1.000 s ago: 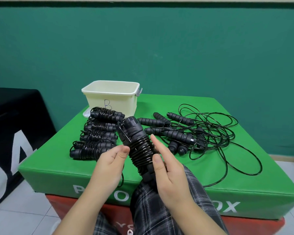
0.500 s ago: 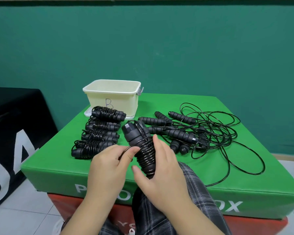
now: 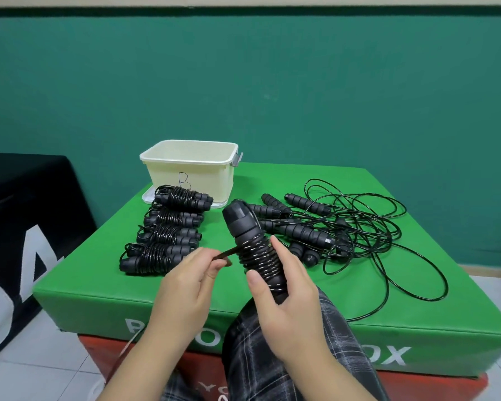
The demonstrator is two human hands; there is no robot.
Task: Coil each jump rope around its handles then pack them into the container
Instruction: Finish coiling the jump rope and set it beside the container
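Black plastic jump-rope handles (image 3: 255,250), cord-wrapped, sit gripped in our right hand (image 3: 287,308); our left hand (image 3: 185,285) pinches the black cord end (image 3: 223,254), in front of the cream plastic container (image 3: 190,172).

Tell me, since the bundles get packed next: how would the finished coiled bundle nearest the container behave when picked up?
The coiled bundle probably lifts as one fairly rigid piece, its cord wound tightly round both handles. A small loop at its left end may snag. Being rounded, it might roll if nudged sideways.
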